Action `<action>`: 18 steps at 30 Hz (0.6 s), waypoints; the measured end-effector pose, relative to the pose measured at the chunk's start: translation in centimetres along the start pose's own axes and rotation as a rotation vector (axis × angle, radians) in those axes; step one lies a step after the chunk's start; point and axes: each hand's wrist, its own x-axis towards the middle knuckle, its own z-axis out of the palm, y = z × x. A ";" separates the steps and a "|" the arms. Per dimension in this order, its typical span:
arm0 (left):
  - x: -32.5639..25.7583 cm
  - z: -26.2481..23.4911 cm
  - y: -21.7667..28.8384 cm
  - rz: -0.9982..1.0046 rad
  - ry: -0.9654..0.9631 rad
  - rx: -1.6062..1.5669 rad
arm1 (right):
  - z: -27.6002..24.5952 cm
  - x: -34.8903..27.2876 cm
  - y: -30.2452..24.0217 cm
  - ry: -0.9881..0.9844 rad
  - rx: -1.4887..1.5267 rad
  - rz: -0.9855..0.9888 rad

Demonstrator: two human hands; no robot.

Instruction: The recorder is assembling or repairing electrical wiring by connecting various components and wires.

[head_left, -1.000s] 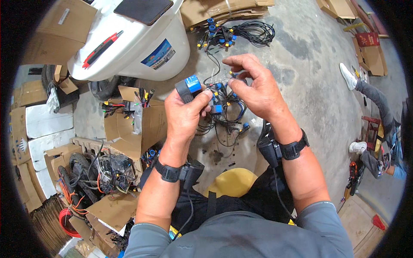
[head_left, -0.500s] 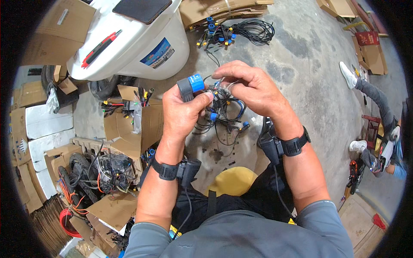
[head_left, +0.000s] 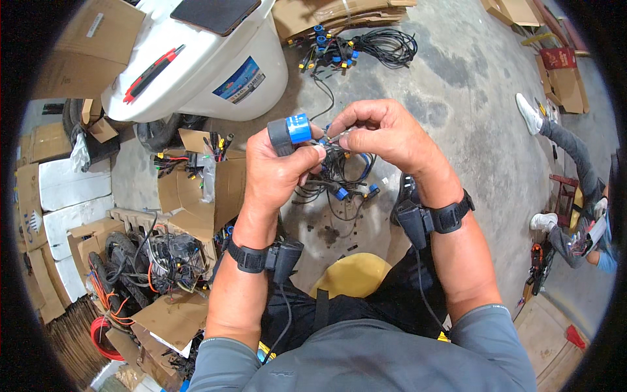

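Right fingertips (head_left: 335, 126) lower, blue cap (head_left: 299, 128) rightward

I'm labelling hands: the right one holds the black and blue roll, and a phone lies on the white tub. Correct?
Not quite: the head view shows the left hand holding the roll; the phone does lie on the white tub.

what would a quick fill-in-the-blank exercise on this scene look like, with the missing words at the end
1. The blue-and-black round piece is held at the person's ____ hand.
2. The red-and-black tool lies on a large tub whose colour is ____.
3. The straps around both wrists are ____ in colour.
4. The rounded surface showing between the person's legs is coloured ____.

Missing words: left; white; black; yellow.
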 end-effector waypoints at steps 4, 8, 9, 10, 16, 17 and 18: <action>0.2 0.1 -0.5 0.051 -0.011 -0.142 | 0.4 0.0 -0.1 -0.017 0.225 0.057; 0.4 0.0 -1.3 0.058 -0.034 -0.316 | 0.8 0.0 -0.3 -0.008 0.278 0.099; 0.4 0.0 -1.4 0.057 -0.035 -0.315 | 0.8 0.0 -0.2 -0.007 0.279 0.100; 0.4 0.1 -1.4 0.050 -0.038 -0.344 | 0.7 0.0 -0.1 -0.013 0.269 0.094; 0.5 0.2 -1.2 -0.030 -0.065 -0.423 | 0.6 -0.2 -0.1 -0.032 0.241 0.080; 0.4 0.1 -1.1 -0.053 -0.063 -0.419 | 0.6 -0.2 -0.1 -0.038 0.243 0.083; 0.4 0.1 -1.1 -0.053 -0.063 -0.419 | 0.6 -0.2 -0.1 -0.038 0.244 0.084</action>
